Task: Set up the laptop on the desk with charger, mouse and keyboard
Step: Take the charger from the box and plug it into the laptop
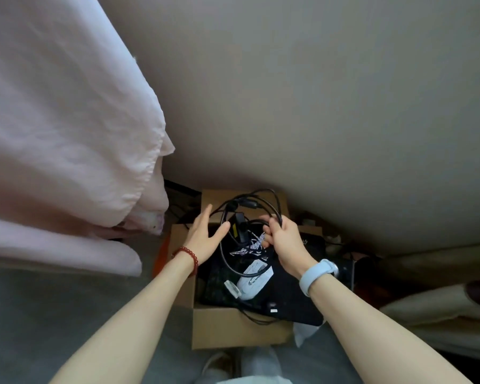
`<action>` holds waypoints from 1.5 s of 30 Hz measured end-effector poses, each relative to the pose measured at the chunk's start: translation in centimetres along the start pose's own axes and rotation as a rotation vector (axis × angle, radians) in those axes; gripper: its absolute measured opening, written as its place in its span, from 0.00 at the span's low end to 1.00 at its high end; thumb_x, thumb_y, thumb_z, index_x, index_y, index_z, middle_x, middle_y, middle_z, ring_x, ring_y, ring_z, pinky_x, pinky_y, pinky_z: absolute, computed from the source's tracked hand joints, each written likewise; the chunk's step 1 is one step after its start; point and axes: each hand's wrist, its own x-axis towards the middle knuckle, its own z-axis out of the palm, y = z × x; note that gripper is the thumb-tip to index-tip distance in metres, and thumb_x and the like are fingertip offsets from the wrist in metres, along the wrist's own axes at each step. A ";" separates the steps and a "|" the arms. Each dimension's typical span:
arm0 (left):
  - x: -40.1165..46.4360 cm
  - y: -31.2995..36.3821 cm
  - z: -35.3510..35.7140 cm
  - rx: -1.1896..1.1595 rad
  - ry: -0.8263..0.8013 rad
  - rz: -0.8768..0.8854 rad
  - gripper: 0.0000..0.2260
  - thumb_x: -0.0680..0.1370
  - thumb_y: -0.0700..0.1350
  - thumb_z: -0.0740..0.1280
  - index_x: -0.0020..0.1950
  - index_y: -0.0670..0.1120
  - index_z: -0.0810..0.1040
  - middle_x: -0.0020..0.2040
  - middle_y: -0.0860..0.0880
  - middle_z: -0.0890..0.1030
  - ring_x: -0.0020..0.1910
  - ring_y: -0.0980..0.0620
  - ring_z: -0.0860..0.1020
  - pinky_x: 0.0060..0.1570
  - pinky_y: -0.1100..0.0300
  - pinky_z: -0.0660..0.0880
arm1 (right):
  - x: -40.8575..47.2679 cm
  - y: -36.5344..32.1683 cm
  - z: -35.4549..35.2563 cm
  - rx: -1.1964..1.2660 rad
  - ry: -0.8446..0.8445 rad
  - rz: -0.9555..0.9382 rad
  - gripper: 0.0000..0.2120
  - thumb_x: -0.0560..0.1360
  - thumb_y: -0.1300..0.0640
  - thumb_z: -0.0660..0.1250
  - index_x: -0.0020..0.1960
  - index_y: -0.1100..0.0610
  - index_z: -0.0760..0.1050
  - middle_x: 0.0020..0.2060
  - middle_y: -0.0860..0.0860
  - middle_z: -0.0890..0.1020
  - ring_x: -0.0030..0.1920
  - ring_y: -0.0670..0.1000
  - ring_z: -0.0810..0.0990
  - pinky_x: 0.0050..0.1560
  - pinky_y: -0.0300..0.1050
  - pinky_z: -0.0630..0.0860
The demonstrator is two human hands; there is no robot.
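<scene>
Grey carpet and a plain beige wall (316,92) fill most of the view, with a pale pink curtain (61,120) hanging on the left and an open brown cardboard box (233,328) sitting on the floor right by the wall. So the gear isn't anywhere near a desk yet, it's all in the box. The right hand (286,242) has its fingers curled round a bunch of loops of the black charger cable (272,206), lifted just above the box, with the black power brick (240,228) dangling inside the loops. The left hand (205,234) is open, fingers straight, just beside the loops on their left, can't tell if it actually touches the cord. Down in the box there's a white computer mouse (254,281) lying on top of something flat and black, maybe the laptop or keyboard, too dark to say. My take: the cable is light and floppy and will snag on everything, while the brick is the heavy bit and will swing, so I'd grab the brick itself with the free hand and keep the loops gathered. The mouse looks smooth and small, easy to palm from above.
</scene>
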 end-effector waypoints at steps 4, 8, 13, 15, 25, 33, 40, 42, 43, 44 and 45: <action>-1.2 -1.0 0.5 -0.013 -0.091 -0.094 0.35 0.74 0.65 0.56 0.75 0.54 0.47 0.77 0.50 0.50 0.75 0.50 0.50 0.72 0.51 0.51 | -1.4 -1.8 -1.4 0.040 -0.022 -0.020 0.13 0.81 0.62 0.50 0.49 0.60 0.72 0.30 0.50 0.63 0.21 0.41 0.61 0.26 0.36 0.64; -1.9 -0.5 0.5 0.035 -0.073 -0.112 0.31 0.77 0.54 0.61 0.76 0.51 0.49 0.76 0.47 0.53 0.75 0.48 0.54 0.71 0.53 0.55 | -2.7 -3.5 -1.5 -0.136 -0.113 -0.079 0.13 0.81 0.60 0.51 0.48 0.55 0.74 0.30 0.49 0.65 0.25 0.44 0.60 0.28 0.38 0.63; -2.8 -1.8 0.3 0.188 -0.161 -0.257 0.32 0.77 0.47 0.62 0.76 0.50 0.47 0.77 0.45 0.51 0.74 0.44 0.57 0.71 0.53 0.58 | -3.4 -5.1 -1.2 -0.123 -0.096 -0.112 0.14 0.81 0.59 0.53 0.46 0.53 0.76 0.29 0.48 0.66 0.24 0.43 0.61 0.27 0.38 0.62; -2.4 -3.5 0.6 0.245 -0.212 -0.378 0.32 0.78 0.47 0.61 0.75 0.50 0.45 0.77 0.45 0.47 0.74 0.43 0.55 0.71 0.53 0.57 | -2.8 -4.8 -1.8 -0.052 -0.028 -0.099 0.13 0.81 0.60 0.52 0.47 0.54 0.75 0.30 0.49 0.67 0.22 0.41 0.62 0.26 0.37 0.62; 3.9 -7.4 2.9 0.469 0.118 -0.185 0.32 0.76 0.41 0.62 0.75 0.45 0.47 0.77 0.44 0.47 0.75 0.41 0.51 0.72 0.49 0.55 | 0.6 0.0 -4.4 -0.115 0.088 -0.186 0.14 0.81 0.62 0.52 0.45 0.51 0.75 0.28 0.45 0.71 0.22 0.39 0.65 0.26 0.33 0.62; 11.5 -5.7 2.8 0.695 -0.159 0.011 0.25 0.77 0.41 0.61 0.73 0.48 0.58 0.74 0.44 0.60 0.73 0.41 0.53 0.67 0.45 0.63 | 2.9 0.2 -4.8 -0.417 0.175 -0.494 0.18 0.78 0.64 0.55 0.43 0.42 0.72 0.30 0.37 0.77 0.30 0.38 0.72 0.33 0.31 0.67; 11.3 -4.0 2.4 0.930 0.104 0.036 0.17 0.72 0.32 0.61 0.60 0.39 0.65 0.58 0.38 0.73 0.58 0.38 0.70 0.50 0.49 0.70 | 3.3 0.8 -6.0 -0.433 0.203 -0.531 0.15 0.77 0.67 0.55 0.47 0.48 0.74 0.33 0.37 0.78 0.34 0.36 0.74 0.37 0.26 0.68; 11.3 -3.7 1.3 0.939 0.147 0.051 0.17 0.73 0.32 0.60 0.61 0.39 0.65 0.57 0.37 0.73 0.56 0.37 0.71 0.49 0.48 0.70 | 3.4 0.8 -6.0 -0.428 0.172 -0.531 0.16 0.77 0.66 0.55 0.47 0.46 0.73 0.36 0.34 0.79 0.37 0.36 0.76 0.40 0.25 0.69; 11.3 -3.6 0.8 0.932 0.186 0.073 0.18 0.72 0.32 0.60 0.62 0.39 0.65 0.56 0.37 0.73 0.54 0.37 0.72 0.50 0.47 0.70 | 3.4 0.7 -6.0 -0.422 0.163 -0.535 0.17 0.77 0.65 0.55 0.47 0.44 0.73 0.38 0.33 0.79 0.40 0.36 0.76 0.42 0.25 0.69; 11.1 -3.5 0.5 0.923 0.216 0.090 0.20 0.71 0.32 0.62 0.62 0.38 0.66 0.56 0.36 0.73 0.53 0.36 0.73 0.51 0.47 0.70 | 3.4 0.6 -5.8 -0.416 0.167 -0.538 0.19 0.77 0.65 0.55 0.47 0.42 0.73 0.39 0.34 0.80 0.42 0.36 0.77 0.43 0.24 0.70; 10.7 -3.3 0.4 0.906 0.222 0.095 0.21 0.71 0.32 0.63 0.63 0.38 0.66 0.56 0.36 0.73 0.52 0.36 0.73 0.52 0.47 0.69 | 3.5 0.5 -5.7 -0.412 0.182 -0.534 0.19 0.77 0.65 0.55 0.46 0.40 0.73 0.39 0.36 0.80 0.42 0.35 0.77 0.43 0.24 0.70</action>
